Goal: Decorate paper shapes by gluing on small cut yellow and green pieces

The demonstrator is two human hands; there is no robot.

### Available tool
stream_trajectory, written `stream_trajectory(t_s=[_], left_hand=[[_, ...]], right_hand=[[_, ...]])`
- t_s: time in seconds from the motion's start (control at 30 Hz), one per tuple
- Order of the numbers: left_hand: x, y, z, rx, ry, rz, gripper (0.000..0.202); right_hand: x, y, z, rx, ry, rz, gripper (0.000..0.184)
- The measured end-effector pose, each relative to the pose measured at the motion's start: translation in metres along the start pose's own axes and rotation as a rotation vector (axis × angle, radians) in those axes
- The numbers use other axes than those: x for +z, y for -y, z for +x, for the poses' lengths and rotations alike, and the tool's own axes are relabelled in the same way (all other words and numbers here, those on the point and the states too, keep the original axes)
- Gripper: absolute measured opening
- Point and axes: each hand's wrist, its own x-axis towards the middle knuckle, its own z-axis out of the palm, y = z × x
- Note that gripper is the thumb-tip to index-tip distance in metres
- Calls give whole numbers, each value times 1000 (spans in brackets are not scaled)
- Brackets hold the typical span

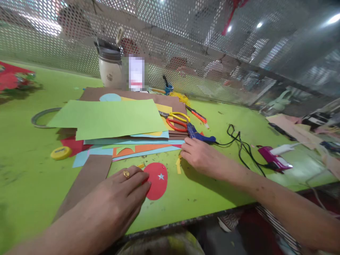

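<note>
Lays left hand (124,189) palm-down on green table (239,117), fingers stretched out and gripping nothing, fingertips pressing the near edge of red oval (158,180). Wears ring (126,173) on that hand. Reaches right hand (198,154) forward, palm down, fingers extended and holding nothing, tips touching the corner of paper stack (111,118), just beside blue glue gun (198,134).

Progress, judged from layout:
- Done: red oval already cut out, lying flat on the table between the two hands; small pale star (160,176) sitting on its upper part, apparently stuck down.
- Done in part: orange sheet in the stack showing cut curves; yellow arrow scrap (178,164) lying loose near the right hand.
- Left: most sheets in the stack looking whole and uncut; brown strip (87,180) lying bare under the left forearm; red oval not joined to any backing.
- Tools at rest, none in hand: scissors (176,120) and orange cutter (198,115) beyond the stack, pink glue gun (273,159) well off to the right, cord trailing.

Writing and brands:
- Nothing legible anywhere.
- Blurred card (136,72) beside white jar (109,69): unreadable.
- Dark mark on yellow disc (61,152): too small to read.
- No maker's name discernible on either glue gun.
</note>
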Motion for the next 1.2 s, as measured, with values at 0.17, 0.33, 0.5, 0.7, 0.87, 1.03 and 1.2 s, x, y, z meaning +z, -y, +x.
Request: stream_trajectory(t_s=[0.17,0.33,0.5,0.7,0.87,1.03,1.2], left_hand=[[-3,-2,0,14,45,57,34],[-4,-2,2,34,32,55,35],[-3,-1,3,21,37,43,34],[-4,1,2,-11,24,-46,31],[-15,8,10,-322,39,-346,24],[-27,5,39,-712,132,-720,26],[-22,-8,58,-815,288,-1047,27]], right_hand=[[18,-10,-5,39,-46,48,27],[2,-3,-5,40,-11,44,21],[-8,7,3,19,31,71,28],[-1,-2,-4,169,-62,349,29],[-19,0,-7,237,-60,779,19],[-31,11,2,214,83,1258,16],[-35,21,4,274,171,1582,7]])
